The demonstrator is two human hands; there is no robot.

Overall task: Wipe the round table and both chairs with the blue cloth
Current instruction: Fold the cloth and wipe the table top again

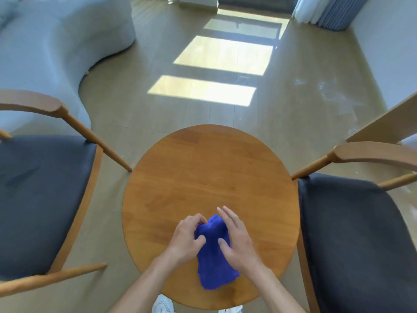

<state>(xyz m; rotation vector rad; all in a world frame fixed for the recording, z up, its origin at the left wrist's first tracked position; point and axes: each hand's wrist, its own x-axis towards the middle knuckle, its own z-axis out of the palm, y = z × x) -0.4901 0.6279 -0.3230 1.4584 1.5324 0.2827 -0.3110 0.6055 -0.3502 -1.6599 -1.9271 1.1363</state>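
Bunching the blue cloth [214,254] near the round table's [209,168] near edge, left hand [188,239] pinching its left side, right hand [237,238] lying open-fingered on its right. Probably handling soft, light, floppy; best gripping a gathered wad. Chairs [40,195] flanking, untouched.

- Bench [209,168]: round, smooth wood, slight sheen.
- Blue cloth [214,260]: soft, matt, fuzzy fabric.
- Chairs [45,199], [352,233]: wood frames, dark matt seat pads.
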